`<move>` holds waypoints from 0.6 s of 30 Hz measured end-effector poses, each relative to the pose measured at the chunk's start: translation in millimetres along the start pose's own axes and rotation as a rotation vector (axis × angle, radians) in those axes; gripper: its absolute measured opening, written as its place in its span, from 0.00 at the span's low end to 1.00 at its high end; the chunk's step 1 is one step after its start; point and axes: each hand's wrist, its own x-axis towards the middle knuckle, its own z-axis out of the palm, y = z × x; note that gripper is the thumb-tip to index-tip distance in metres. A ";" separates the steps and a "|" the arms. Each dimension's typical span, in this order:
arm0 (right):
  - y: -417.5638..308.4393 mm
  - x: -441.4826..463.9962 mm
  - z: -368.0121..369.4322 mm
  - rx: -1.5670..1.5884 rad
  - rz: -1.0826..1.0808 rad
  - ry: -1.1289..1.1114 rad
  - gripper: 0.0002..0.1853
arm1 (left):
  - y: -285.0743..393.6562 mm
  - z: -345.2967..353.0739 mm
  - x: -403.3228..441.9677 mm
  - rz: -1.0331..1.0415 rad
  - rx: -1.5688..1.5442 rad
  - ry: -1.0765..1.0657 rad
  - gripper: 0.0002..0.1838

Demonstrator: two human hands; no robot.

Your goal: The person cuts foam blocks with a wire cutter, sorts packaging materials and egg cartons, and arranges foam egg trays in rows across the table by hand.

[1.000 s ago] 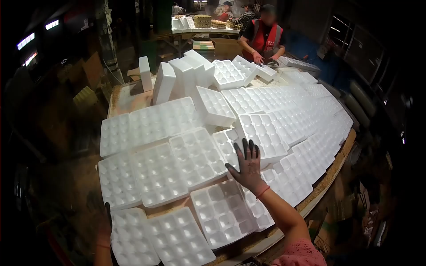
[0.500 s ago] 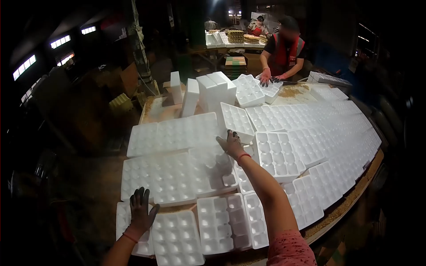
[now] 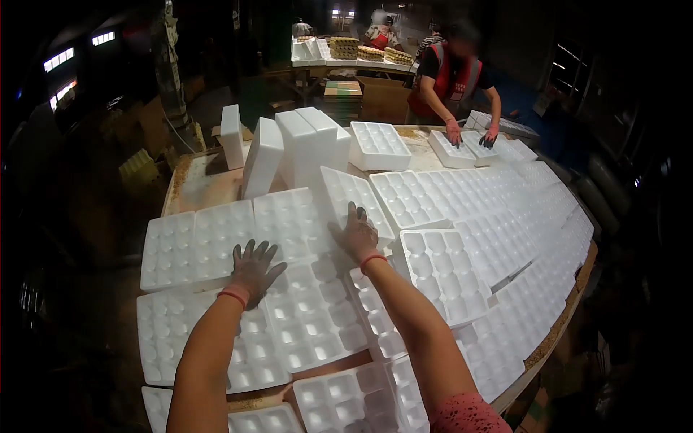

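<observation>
My left hand (image 3: 254, 270), in a thin glove with dark fingertips and a pink cuff, lies with its fingers spread over the white foam trays with rounded hollows (image 3: 224, 227) in the left part of the table. To its right, my right hand (image 3: 355, 234), gloved the same way, touches the near side of a tilted foam tray (image 3: 350, 191). Its fingers are apart and not wrapped round the tray. Just right of that hand, another foam tray (image 3: 444, 270) rests raised and askew on its neighbours.
Foam blocks (image 3: 299, 148) stand on edge at the table's far left. Across the table (image 3: 195, 180), a co-worker in a red vest (image 3: 451, 86) has both gloved hands on small trays (image 3: 462, 148). Behind are a second table with stacked egg trays (image 3: 343, 48) and more people.
My left hand has moved from the front-left trays forward and right to the middle. My right hand remains at the tilted tray. The view has turned right, and the co-worker's hands have moved right.
</observation>
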 end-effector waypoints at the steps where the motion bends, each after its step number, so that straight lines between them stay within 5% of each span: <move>1: 1.5 -1.6 -4.3 -0.007 0.007 -0.018 0.46 | -1.3 -4.0 -3.7 0.058 0.131 -0.115 0.33; 4: 10.2 -0.5 -13.5 -0.227 -0.031 -0.045 0.44 | -0.3 8.8 0.9 -0.127 -0.194 -0.051 0.33; 9: 13.0 -4.6 0.9 -0.327 -0.012 -0.200 0.40 | -14.8 27.4 -3.2 -0.119 -0.206 0.076 0.35; 11: 5.9 -10.0 6.4 -0.378 0.048 -0.253 0.38 | -51.8 30.4 -7.9 -0.269 -0.076 0.278 0.36; 13: -9.5 -20.6 9.8 -0.299 -0.333 0.225 0.35 | -116.3 37.3 -30.7 -0.690 -0.078 0.260 0.38; 16: -43.4 -28.6 34.5 -0.187 -0.531 0.165 0.34 | -186.5 44.1 -93.8 -1.057 -0.222 0.076 0.40; 18: -52.9 -34.6 54.0 -0.261 -0.542 0.011 0.35 | -253.0 121.7 -122.7 -0.960 -0.151 -0.141 0.39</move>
